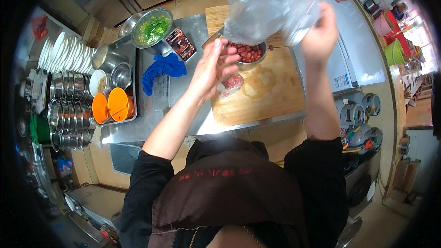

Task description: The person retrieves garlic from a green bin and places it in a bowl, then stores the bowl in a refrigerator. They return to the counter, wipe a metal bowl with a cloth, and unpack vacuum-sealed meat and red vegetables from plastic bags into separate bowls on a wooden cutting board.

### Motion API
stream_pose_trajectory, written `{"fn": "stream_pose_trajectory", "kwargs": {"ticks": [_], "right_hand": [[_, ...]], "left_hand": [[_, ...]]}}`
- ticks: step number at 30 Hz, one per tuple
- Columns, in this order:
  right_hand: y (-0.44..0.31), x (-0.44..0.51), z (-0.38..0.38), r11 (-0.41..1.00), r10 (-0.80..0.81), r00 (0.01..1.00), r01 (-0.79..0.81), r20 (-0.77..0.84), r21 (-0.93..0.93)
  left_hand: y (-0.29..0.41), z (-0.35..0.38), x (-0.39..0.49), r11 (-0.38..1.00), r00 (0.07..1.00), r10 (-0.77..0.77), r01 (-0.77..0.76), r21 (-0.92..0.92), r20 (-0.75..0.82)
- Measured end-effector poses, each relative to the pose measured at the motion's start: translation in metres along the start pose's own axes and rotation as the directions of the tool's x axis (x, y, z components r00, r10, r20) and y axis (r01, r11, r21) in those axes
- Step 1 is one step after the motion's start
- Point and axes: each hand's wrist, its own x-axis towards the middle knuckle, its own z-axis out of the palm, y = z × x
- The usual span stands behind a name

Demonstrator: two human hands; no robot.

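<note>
My right hand [320, 36] is raised over the right side of the wooden cutting board [262, 106], gripping a clear plastic bag [272, 3] that is blurred. My left hand [213, 67] holds nothing, its fingers apart, just left of a metal bowl [253, 66]. Dark red dates, seemingly jujubes [246, 52], fill that bowl, and one or two lie on the board at its right. Below my left fingers rests a small clear bag with red contents [232, 82]. Wet marks [260, 82] show on the wood. Part of a knife [213, 38] is visible behind my left hand.
On the steel table [198, 110] are a blue cloth [163, 70], a phone [181, 44] and a pan of cut greens [153, 29]. Orange cups [120, 105] stand in a tray at left, beside stacked plates [65, 53]. A white chest freezer [358, 55] and gas cylinders [355, 113] are at right.
</note>
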Motion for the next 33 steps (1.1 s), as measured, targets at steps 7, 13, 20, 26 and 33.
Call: {"fn": "stream_pose_trajectory", "kwargs": {"ticks": [7, 13, 20, 26, 33], "right_hand": [[-0.054, -0.134, 0.032, 0.968, -0.187, 0.540, -0.042, 0.821, 0.249], [0.035, -0.131, -0.020, 0.620, 0.334, 0.235, -0.784, 0.913, -0.025], [0.258, -0.141, -0.041, 0.741, 0.439, 0.842, -0.143, 0.314, -0.656], [0.287, -0.151, -0.030, 0.755, 0.500, 0.784, -0.187, 0.367, -0.629], [0.195, -0.085, -0.001, 0.780, 0.625, 0.716, -0.557, 0.311, -0.284]], "left_hand": [[-0.007, -0.038, -0.046, 0.976, 0.977, -0.208, 0.211, -0.059, 0.053], [-0.023, -0.111, -0.114, 0.971, 0.908, -0.142, 0.206, 0.124, -0.395], [-0.062, -0.148, -0.224, 0.560, 0.905, 0.053, 0.323, 0.763, -0.421], [-0.071, -0.137, -0.280, 0.771, 0.883, -0.406, 0.469, 0.431, -0.235], [-0.061, -0.120, -0.271, 0.698, 0.880, -0.439, 0.462, 0.547, -0.183]]}}
